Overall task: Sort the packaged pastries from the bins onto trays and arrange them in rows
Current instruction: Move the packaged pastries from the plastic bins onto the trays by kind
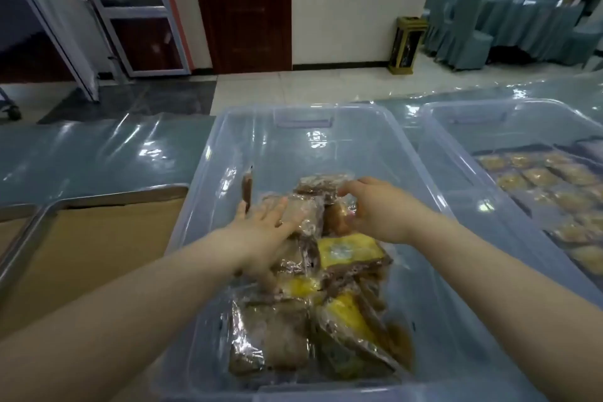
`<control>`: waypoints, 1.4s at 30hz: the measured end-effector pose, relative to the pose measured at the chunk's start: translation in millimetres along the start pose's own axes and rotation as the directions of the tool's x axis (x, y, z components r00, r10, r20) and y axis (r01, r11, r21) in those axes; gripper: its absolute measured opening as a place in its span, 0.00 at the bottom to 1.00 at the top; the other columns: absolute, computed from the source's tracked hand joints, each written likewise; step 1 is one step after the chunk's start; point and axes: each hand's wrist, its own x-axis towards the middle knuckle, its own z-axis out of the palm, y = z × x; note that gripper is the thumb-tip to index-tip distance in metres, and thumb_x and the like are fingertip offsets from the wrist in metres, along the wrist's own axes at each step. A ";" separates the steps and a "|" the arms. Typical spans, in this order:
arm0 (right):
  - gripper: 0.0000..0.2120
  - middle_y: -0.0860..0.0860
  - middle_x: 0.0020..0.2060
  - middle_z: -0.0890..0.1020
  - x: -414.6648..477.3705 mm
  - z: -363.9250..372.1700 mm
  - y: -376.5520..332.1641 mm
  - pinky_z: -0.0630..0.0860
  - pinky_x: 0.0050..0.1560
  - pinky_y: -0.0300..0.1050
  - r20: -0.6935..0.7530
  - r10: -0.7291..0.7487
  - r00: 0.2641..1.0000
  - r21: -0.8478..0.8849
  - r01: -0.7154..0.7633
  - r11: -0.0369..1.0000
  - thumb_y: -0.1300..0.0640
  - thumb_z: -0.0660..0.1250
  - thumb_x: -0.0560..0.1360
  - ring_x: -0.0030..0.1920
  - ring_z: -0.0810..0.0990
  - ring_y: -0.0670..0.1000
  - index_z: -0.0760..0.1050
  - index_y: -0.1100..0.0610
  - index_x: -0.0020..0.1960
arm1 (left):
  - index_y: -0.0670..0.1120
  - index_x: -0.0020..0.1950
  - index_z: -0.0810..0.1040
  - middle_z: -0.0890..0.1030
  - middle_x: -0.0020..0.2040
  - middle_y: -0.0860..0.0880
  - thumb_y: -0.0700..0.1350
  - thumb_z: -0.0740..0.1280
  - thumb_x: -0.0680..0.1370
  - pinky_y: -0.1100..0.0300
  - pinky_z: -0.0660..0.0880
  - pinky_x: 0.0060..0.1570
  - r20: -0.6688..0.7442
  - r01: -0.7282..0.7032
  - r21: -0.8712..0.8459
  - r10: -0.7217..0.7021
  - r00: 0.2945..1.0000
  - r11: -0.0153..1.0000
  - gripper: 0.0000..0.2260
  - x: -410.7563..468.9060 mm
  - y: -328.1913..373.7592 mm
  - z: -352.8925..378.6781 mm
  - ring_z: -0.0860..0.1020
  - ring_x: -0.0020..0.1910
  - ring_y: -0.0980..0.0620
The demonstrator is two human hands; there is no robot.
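Observation:
A clear plastic bin (228, 147) in front of me holds a heap of several wrapped pastries, brown ones (270, 333) and yellow-topped ones (350, 250). My left hand (261, 235) lies flat with spread fingers on a brown wrapped pastry (303, 214) in the heap. My right hand (375, 206) curls its fingers around an orange-brown wrapped pastry (337, 219) near the far end of the heap. A metal tray (29, 215) lined with brown paper sits left of the bin. A second clear bin (456, 121) at the right stands over a tray of yellow pastries (538, 179) laid in rows.
Shiny plastic sheeting (98, 153) covers the table. Beyond it are a tiled floor, a dark wooden door (241, 6), a glass door frame (130, 10), a gold waste bin (406, 42), and chairs with blue covers (473, 26) at the far right.

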 end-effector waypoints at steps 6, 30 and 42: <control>0.20 0.53 0.60 0.72 -3.3 8.5 -13.5 0.71 0.53 0.49 0.105 0.015 0.994 -0.124 -0.002 0.992 0.47 0.64 0.75 0.60 0.72 0.57 0.69 0.51 0.65 | 0.56 0.73 0.28 0.33 0.75 0.43 0.48 0.76 0.69 0.32 0.48 0.69 0.039 0.045 0.181 -0.053 0.998 0.983 0.56 6.1 18.4 14.1 0.41 0.74 0.36; 0.52 0.59 0.77 0.45 -10.9 61.5 -31.3 0.61 0.71 0.60 0.485 0.126 0.865 -0.394 0.087 0.915 0.45 0.73 0.69 0.74 0.52 0.66 0.38 0.50 0.77 | 0.51 0.76 0.37 0.55 0.75 0.40 0.40 0.68 0.71 0.42 0.67 0.61 -0.223 0.207 -0.103 -0.225 0.948 0.973 0.46 26.4 27.6 17.4 0.60 0.71 0.37; 0.10 0.50 0.34 0.71 -5.9 58.6 -47.3 0.66 0.32 0.48 0.253 -0.068 0.965 -0.435 0.176 0.883 0.62 0.61 0.76 0.31 0.68 0.52 0.71 0.54 0.56 | 0.48 0.77 0.41 0.61 0.74 0.38 0.32 0.64 0.72 0.46 0.67 0.63 -0.347 0.167 0.037 -0.144 0.927 0.985 0.42 32.9 24.3 16.8 0.61 0.71 0.37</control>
